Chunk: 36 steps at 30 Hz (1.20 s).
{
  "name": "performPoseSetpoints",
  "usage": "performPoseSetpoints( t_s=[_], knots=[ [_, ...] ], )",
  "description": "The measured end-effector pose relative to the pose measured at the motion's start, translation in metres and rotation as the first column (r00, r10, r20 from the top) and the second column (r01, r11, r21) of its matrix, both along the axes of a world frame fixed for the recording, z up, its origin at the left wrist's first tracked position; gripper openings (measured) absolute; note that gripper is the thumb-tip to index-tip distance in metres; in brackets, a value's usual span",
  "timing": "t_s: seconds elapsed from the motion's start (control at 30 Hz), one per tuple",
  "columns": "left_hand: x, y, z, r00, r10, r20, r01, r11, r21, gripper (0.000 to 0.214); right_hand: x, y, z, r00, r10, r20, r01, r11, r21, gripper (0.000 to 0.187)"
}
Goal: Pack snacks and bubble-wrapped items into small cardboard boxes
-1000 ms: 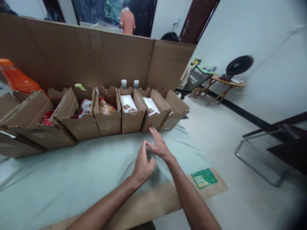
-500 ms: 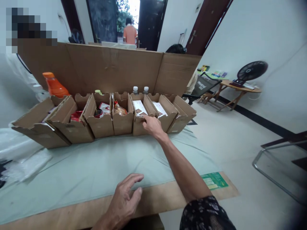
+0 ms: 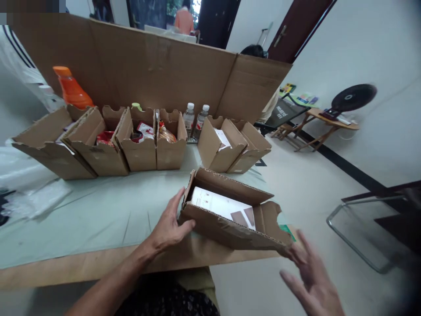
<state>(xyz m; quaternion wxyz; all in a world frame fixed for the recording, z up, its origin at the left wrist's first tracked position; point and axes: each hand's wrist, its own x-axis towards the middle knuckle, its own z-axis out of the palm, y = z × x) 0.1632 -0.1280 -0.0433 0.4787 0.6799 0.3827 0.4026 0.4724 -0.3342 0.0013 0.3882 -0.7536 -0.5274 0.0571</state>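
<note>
A narrow open-topped cardboard box sits turned sideways at the table's near right edge, its right end past the edge. A white printed carton lies inside it. My left hand grips the box's left end, thumb against the near wall and fingers at the end wall. By the right end my right hand is open, fingers spread and somewhat blurred; whether a fingertip touches the box I cannot tell.
Several similar boxes line the back, two at right. In the gap stand two clear bottles. An orange bottle leans at left before a tall cardboard panel. Plastic wrap lies left; a metal-framed chair stands right.
The box came out of the row toward me and turned sideways, uncovering the bottles behind. My right hand moved back to its right end; my left hand rose to its left end.
</note>
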Motion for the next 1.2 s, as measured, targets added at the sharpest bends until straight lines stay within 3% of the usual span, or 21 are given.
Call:
performPoseSetpoints(
  t_s=[0.07,0.13,0.23,0.3,0.43,0.53,0.6,0.67,0.77,0.9,0.97,1.03,1.13,1.2],
  knots=[
    [0.012,0.001,-0.005,0.993,-0.102,0.064,0.104,0.994,-0.029,0.083,-0.014,0.007,-0.018,1.000,-0.017,-0.021,0.016,1.000,-0.014,0.080],
    [0.014,0.000,-0.012,0.989,-0.092,0.116,0.098,0.994,-0.048,0.078,-0.033,0.031,-0.028,1.000,-0.003,-0.023,0.002,1.000,-0.030,0.067],
    [-0.004,0.010,-0.018,0.988,0.092,0.123,-0.081,0.992,-0.092,0.075,-0.060,0.090,-0.027,0.997,0.039,-0.074,-0.040,0.999,-0.013,0.053],
    [-0.025,0.029,-0.016,0.973,0.207,0.103,-0.201,0.977,-0.068,0.072,-0.076,0.138,-0.022,0.986,0.116,-0.119,-0.116,0.993,0.011,0.043],
    [-0.066,0.081,-0.005,0.923,0.384,0.020,-0.384,0.917,0.105,0.059,-0.101,0.228,-0.027,0.938,0.290,-0.190,-0.282,0.957,0.069,0.035],
    [-0.079,0.103,-0.010,0.881,0.457,-0.121,-0.428,0.880,0.207,0.047,-0.112,0.261,-0.044,0.905,0.342,-0.252,-0.324,0.940,0.110,0.038],
    [-0.086,0.103,-0.021,0.859,0.471,-0.200,-0.424,0.874,0.236,0.047,-0.116,0.257,-0.060,0.893,0.332,-0.306,-0.319,0.943,0.093,0.047],
    [-0.099,0.092,-0.033,0.824,0.506,-0.256,-0.446,0.857,0.259,0.052,-0.116,0.237,-0.076,0.893,0.299,-0.336,-0.311,0.950,0.021,0.061],
    [-0.140,0.072,-0.045,0.723,0.598,-0.346,-0.509,0.800,0.318,0.051,-0.109,0.195,-0.096,0.947,0.231,-0.223,-0.270,0.949,-0.165,0.057],
    [-0.223,0.055,-0.041,0.491,0.762,-0.422,-0.640,0.644,0.419,0.037,-0.105,0.158,-0.109,0.954,0.268,-0.136,-0.289,0.943,-0.166,0.047],
    [-0.261,0.059,-0.037,0.379,0.818,-0.432,-0.682,0.563,0.467,0.037,-0.108,0.152,-0.111,0.959,0.261,-0.114,-0.277,0.948,-0.160,0.045],
    [-0.289,0.069,-0.032,0.313,0.845,-0.434,-0.692,0.516,0.506,0.032,-0.111,0.154,-0.112,0.965,0.245,-0.097,-0.258,0.954,-0.154,0.045],
    [-0.303,0.081,-0.026,0.285,0.864,-0.416,-0.671,0.489,0.557,0.015,-0.114,0.156,-0.112,0.968,0.237,-0.086,-0.247,0.959,-0.138,0.045],
    [-0.293,0.074,-0.023,0.292,0.877,-0.382,-0.645,0.476,0.598,0.014,-0.120,0.153,-0.109,0.968,0.231,-0.099,-0.242,0.963,-0.116,0.043]
  ],
)
